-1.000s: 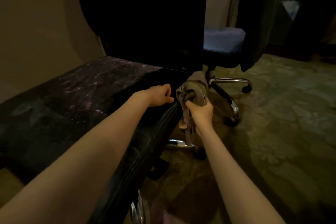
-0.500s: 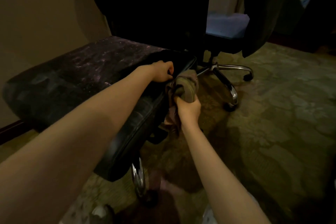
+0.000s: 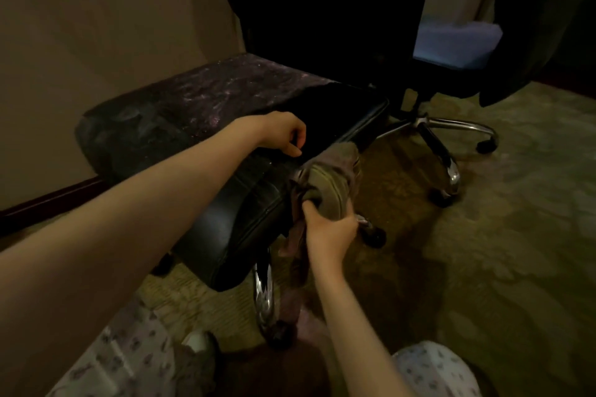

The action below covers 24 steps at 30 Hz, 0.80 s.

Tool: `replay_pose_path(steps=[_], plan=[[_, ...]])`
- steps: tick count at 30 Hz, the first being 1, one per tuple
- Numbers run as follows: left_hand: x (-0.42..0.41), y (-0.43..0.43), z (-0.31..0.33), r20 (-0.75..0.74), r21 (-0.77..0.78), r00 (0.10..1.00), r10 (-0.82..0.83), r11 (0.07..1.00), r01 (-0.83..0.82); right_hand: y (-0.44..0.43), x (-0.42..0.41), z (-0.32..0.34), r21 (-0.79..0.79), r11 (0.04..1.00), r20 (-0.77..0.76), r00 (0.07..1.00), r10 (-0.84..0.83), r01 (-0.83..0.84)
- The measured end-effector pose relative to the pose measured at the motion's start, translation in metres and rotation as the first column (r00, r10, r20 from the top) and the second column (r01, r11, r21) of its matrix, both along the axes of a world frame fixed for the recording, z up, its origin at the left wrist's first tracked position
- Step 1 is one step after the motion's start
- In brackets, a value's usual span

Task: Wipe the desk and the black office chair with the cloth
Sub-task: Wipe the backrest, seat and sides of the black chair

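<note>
Cloth (image 3: 333, 176) looks soft and limp, bunched tight in the right hand (image 3: 330, 230), its tail drooping below the fist beside the chair (image 3: 232, 219).

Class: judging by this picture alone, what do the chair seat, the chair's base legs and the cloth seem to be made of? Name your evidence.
Chair seat: probably black leather or imitation leather; smooth, slightly glossy, with a stitched seam.
Base legs: polished, chrome-like metal; bright mirror reflections.
Cloth: soft fabric, matte grey-brown; it bunches and drapes limply from the right hand.
</note>
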<state>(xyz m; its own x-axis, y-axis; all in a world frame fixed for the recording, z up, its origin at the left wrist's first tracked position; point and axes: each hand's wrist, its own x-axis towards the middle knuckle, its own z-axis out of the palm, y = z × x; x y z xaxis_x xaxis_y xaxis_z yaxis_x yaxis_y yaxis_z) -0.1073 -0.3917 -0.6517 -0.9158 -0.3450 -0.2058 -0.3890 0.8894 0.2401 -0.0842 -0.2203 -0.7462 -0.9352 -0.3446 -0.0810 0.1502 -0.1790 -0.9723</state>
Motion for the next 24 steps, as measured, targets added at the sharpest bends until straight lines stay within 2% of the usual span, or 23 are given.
replay_pose_path(steps=[4, 9, 14, 20, 24], plan=[[0.004, 0.001, -0.004, -0.031, 0.030, 1.000, 0.004, 1.000, -0.003, 0.001, 0.003, -0.004, -0.015, 0.999, 0.028, 0.998, 0.051, -0.051], [0.003, -0.002, -0.004, -0.043, 0.050, 0.999, 0.000, 0.999, 0.003, -0.015, -0.035, 0.009, -0.046, 0.993, 0.039, 0.993, -0.111, 0.112], [0.002, -0.005, -0.003, -0.049, 0.052, 0.997, -0.054, 0.997, 0.057, -0.024, -0.051, 0.006, 0.004, 0.987, -0.009, 0.987, -0.160, 0.160], [0.002, -0.011, -0.005, -0.098, -0.008, 0.984, -0.150, 0.989, 0.150, -0.027, -0.049, 0.011, 0.043, 0.976, -0.016, 0.977, -0.214, 0.215], [-0.001, -0.014, -0.014, -0.146, -0.086, 0.970, -0.196, 0.979, 0.184, -0.018, -0.040, 0.005, 0.074, 0.987, -0.054, 0.989, -0.138, 0.142]])
